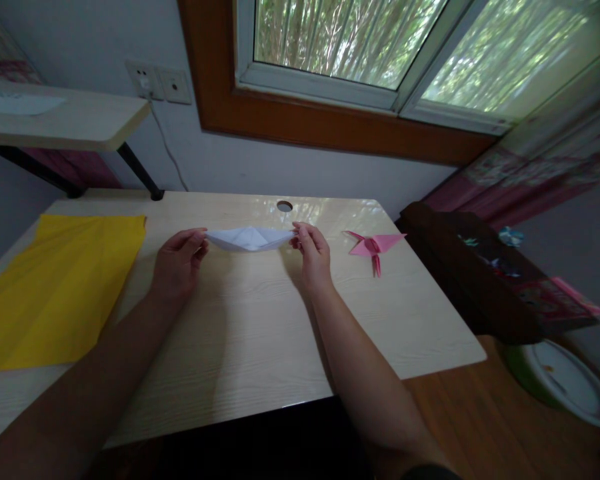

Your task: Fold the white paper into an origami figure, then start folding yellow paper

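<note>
A folded white paper boat [250, 238] is held just above the light wooden desk [250, 333], stretched out between both hands. My left hand [180, 257] pinches its left tip. My right hand [311, 252] pinches its right tip. A pink folded paper crane [374, 245] lies on the desk to the right of my right hand, apart from it. A large yellow paper sheet [60, 287] lies flat on the desk's left part, left of my left hand.
A round cable hole [284, 206] sits near the desk's far edge. A raised shelf [65, 120] stands at the back left, under wall sockets [159, 83]. A dark cabinet [480, 273] and a green-rimmed white basin [565, 383] stand to the right, below a window [360, 47].
</note>
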A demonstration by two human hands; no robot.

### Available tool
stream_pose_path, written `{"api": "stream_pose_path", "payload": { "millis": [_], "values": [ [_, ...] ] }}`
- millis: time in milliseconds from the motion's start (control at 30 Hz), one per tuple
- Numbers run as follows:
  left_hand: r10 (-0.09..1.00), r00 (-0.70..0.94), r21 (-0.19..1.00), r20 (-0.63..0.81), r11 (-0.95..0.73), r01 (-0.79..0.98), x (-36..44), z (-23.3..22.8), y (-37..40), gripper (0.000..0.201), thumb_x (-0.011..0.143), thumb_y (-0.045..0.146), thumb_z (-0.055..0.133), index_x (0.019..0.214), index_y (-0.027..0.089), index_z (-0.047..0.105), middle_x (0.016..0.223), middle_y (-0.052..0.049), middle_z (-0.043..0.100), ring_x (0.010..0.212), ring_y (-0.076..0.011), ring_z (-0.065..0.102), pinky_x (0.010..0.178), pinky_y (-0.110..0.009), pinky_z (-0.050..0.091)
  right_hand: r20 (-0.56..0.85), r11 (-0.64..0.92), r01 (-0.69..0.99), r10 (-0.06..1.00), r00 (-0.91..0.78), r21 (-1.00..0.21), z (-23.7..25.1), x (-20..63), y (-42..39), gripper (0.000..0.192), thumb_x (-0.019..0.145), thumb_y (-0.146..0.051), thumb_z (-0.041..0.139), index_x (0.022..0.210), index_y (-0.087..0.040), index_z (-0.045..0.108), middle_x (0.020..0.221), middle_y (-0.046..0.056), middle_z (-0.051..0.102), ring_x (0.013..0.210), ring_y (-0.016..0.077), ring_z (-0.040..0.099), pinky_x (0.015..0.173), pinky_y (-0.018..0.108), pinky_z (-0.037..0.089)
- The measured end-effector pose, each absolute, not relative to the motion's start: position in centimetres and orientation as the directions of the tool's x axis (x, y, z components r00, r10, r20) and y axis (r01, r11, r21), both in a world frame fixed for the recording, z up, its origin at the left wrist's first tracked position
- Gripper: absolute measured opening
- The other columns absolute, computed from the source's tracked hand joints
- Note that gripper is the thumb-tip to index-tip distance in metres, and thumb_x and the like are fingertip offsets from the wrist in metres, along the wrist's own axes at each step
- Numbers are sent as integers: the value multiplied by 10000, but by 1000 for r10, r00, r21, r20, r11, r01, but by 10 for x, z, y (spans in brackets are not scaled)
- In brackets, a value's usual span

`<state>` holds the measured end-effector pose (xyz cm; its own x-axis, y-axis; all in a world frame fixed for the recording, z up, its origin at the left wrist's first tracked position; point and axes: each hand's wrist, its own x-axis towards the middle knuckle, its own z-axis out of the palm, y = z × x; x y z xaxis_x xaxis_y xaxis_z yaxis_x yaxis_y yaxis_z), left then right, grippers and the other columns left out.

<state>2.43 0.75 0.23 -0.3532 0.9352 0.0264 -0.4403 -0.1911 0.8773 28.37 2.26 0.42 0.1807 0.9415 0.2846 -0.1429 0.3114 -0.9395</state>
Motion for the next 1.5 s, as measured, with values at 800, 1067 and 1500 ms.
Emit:
{"api": "stream_pose_path", "payload": {
  "millis": [800, 1067, 1500],
  "values": [
    [985, -34, 981, 167, -163, 109, 29, 2, -5, 150, 788, 329, 820, 877, 210, 801, 829, -53, 760, 789, -189, 705, 794, -286, 543, 424, 553, 757, 813, -400, -346, 17, 291, 11, 396, 906, -245, 680, 1299, -288, 653, 1184, 97, 692, 1112, 316, 523, 966, 483, 407],
    [970, -79, 965, 232, -219, 144, 30, 3, -3, 128, 744, 251, 826, 866, 221, 801, 885, -51, 728, 831, -189, 666, 775, -267, 530, 434, 640, 690, 756, -489, -338, 6, 293, 15, 175, 907, -216, 668, 1014, -282, 789, 1192, 91, 659, 1085, 287, 525, 931, 463, 468],
    [842, 260, 669, 473, -535, 516, 32, -2, -8, 298, 888, 205, 635, 1114, 332, 782, 1062, -51, 724, 985, -226, 659, 940, -331, 486, 376, 719, 599, 694, -613, -351, 3, 286, 11, 200, 897, -261, 730, 1067, -341, 798, 1215, 50, 705, 1100, 273, 548, 965, 477, 473]
  ]
}}
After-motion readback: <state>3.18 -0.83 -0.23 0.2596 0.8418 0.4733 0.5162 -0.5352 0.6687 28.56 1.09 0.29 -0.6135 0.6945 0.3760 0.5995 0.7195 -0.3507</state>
